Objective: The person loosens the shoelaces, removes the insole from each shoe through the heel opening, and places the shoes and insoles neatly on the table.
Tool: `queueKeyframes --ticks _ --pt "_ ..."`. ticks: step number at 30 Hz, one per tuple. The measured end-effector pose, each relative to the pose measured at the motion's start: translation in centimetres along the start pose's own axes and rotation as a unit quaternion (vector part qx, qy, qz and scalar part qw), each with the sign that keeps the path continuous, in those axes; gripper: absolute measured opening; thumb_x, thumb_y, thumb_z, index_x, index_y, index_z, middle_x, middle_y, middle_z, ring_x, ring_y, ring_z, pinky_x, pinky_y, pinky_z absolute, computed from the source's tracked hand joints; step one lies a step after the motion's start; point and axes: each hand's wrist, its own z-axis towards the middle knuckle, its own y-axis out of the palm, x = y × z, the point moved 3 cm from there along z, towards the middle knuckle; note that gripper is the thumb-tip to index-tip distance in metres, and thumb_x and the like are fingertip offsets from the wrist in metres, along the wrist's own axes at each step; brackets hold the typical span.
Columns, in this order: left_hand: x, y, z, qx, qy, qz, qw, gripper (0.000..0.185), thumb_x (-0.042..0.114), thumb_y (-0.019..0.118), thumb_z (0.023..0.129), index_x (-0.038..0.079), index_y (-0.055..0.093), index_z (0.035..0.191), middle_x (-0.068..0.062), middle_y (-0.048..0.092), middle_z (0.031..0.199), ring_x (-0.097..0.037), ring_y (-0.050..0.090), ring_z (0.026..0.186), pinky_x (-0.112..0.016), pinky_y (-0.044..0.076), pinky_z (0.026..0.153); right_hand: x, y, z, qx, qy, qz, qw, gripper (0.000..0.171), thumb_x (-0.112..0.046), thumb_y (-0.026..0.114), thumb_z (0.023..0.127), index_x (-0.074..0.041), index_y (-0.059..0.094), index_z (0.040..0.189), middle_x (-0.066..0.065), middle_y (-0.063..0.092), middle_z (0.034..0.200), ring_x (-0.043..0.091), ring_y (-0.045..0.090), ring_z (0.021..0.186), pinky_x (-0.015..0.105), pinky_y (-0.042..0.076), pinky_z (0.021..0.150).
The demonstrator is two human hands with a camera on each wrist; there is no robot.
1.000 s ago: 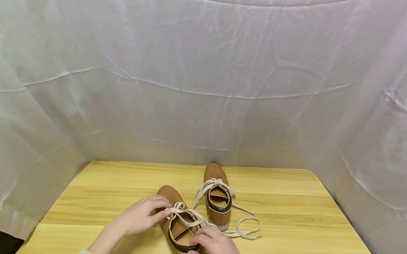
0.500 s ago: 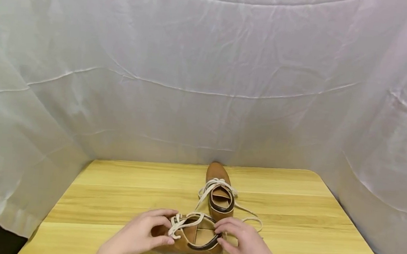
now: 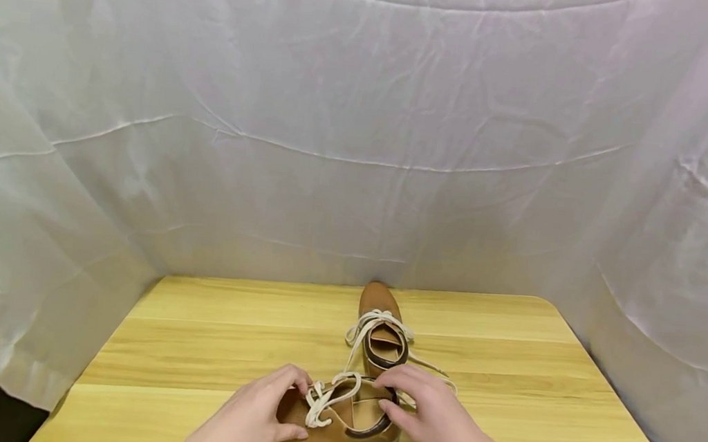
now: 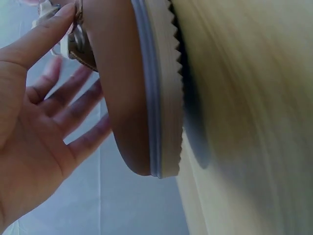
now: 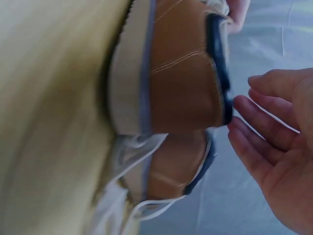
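From the head view, the near shoe (image 3: 332, 424) lies crosswise on the worktop (image 3: 194, 347), toe to the left, its sole edge toward the person. The left hand (image 3: 254, 418) cups the toe end, thumb at the loose laces (image 3: 324, 395); the right hand (image 3: 432, 411) has its fingers curled at the dark collar of the heel. Neither grip looks firm, so I judge the shoe could roll or slide away under a sideways push. The far shoe (image 3: 382, 338) stands just behind, and its trailing lace (image 3: 432, 373) runs under the right hand, so a snag could drag that shoe along.

At the left wrist, the left hand (image 4: 34, 132) is spread, fingers relaxed beside the toe (image 4: 122, 98), only the thumb tip touching near the lacing. This grip closes on nothing, so a lift from here would likely drop the toe.

At the right wrist, the right hand (image 5: 276, 147) hangs loosely curled, fingertips at the dark collar (image 5: 217, 63), barely touching. The far shoe (image 5: 171, 171) sits close behind the heel and could be knocked.
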Motion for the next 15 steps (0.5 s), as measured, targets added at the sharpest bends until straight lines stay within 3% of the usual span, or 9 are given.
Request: queueKeyframes --ticks 4,8,12,15 --pt "-0.1 -0.1 0.2 -0.022 -0.023 0.029 0.9991 0.072 0.049 0.092 0.074 0.023 0.061 0.133 0.012 0.064 0.13 -0.014 0.065 0.117 -0.043 0.057 0.095 -0.6 0.5 1.8 -0.097 0.0 0.005 0.995 0.025 -0.007 0.081 0.088 -0.014 0.075 0.111 -0.005 0.073 0.109 0.01 0.069 0.098 0.027 0.059 0.084" --pt "0.1 0.0 0.3 -0.03 -0.021 0.041 0.9985 0.074 0.048 0.093 0.072 0.02 0.065 0.134 0.01 0.065 0.13 -0.016 0.064 0.118 -0.045 0.056 0.097 -0.6 1.7 3.1 -0.197 -0.007 -0.014 0.98 0.02 -0.005 0.079 0.088 -0.013 0.078 0.107 -0.004 0.073 0.101 0.003 0.066 0.09 0.016 0.054 0.076" --pt "0.2 0.1 0.5 -0.029 -0.017 0.043 0.9985 0.072 0.047 0.093 0.07 0.022 0.066 0.132 0.012 0.066 0.129 -0.015 0.065 0.117 -0.045 0.056 0.097 -0.7 2.7 4.0 -0.253 -0.019 -0.059 0.966 0.016 -0.005 0.08 0.085 -0.018 0.076 0.092 -0.012 0.068 0.085 -0.005 0.057 0.078 0.013 0.047 0.067" --pt "0.3 0.2 0.7 -0.02 -0.015 0.052 0.9984 0.071 0.043 0.095 0.068 0.024 0.065 0.129 0.015 0.066 0.127 -0.014 0.065 0.115 -0.045 0.056 0.094 -0.6 3.2 4.4 -0.279 -0.015 -0.078 0.957 0.021 -0.006 0.081 0.082 -0.021 0.066 0.078 -0.017 0.056 0.072 -0.004 0.047 0.066 0.014 0.039 0.06"
